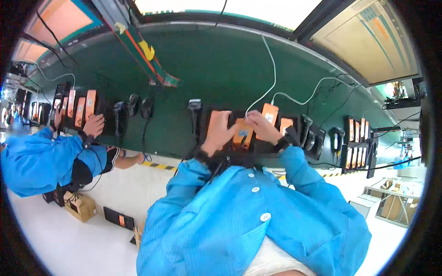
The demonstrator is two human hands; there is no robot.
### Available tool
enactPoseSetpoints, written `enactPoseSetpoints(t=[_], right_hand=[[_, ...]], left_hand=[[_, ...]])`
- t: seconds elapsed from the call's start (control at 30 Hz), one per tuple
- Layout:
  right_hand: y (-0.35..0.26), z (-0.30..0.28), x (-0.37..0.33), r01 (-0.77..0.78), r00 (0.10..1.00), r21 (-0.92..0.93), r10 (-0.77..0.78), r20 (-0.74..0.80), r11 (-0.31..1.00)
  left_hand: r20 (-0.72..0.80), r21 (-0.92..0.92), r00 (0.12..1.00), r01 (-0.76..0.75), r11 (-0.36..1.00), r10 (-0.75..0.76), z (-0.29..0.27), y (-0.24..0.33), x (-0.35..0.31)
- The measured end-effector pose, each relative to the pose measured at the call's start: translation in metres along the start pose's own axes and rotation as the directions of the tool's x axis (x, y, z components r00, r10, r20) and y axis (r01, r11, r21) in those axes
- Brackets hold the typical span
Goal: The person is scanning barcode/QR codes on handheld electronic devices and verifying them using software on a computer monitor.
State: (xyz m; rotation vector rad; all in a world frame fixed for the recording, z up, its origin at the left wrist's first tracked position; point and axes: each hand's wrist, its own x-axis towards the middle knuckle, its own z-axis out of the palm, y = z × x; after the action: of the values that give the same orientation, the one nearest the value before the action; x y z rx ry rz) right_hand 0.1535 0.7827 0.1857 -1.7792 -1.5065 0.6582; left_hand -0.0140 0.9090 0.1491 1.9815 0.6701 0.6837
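Note:
A black tray (294, 120) on the green bench holds several phones with orange screens. My right hand (263, 125) pinches the end of a white cable (272, 78) at the top edge of the middle phone (242, 135). My left hand (221, 133) lies over the left phone (214, 120), its fingers spread and its thumb reaching toward the middle phone. Its fingertips are partly hidden. Another white cable is plugged into the top of the phone (270, 110) beside my right hand. One more phone (286, 125) lies further right.
Black handheld scanners (338, 139) and dark devices (307, 135) stand right of the tray. A scanner on a stand (194, 106) is to the left. At far right are racks of phones (355, 156). A co-worker in a blue jacket (41, 158) handles phones at left. Screens hang above the bench.

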Motion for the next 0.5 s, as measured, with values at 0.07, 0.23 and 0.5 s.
enactPoseSetpoints(t=[0.07,0.23,0.5], right_hand=[[-0.02,-0.007,-0.009,-0.158,0.987,0.105,0.156,0.032,0.982],[-0.042,-0.008,-0.025,-0.203,0.96,0.508,0.272,-0.064,0.837],[-0.04,0.005,-0.041,-0.223,0.92,0.555,0.361,-0.151,0.801]], left_hand=[[0.208,-0.185,0.975,-0.036,0.982,0.075,0.017,0.003,-0.012],[0.498,-0.177,0.866,0.149,0.973,-0.042,0.002,0.031,-0.015],[0.467,-0.212,0.884,0.089,0.973,0.021,0.004,0.03,-0.024]])
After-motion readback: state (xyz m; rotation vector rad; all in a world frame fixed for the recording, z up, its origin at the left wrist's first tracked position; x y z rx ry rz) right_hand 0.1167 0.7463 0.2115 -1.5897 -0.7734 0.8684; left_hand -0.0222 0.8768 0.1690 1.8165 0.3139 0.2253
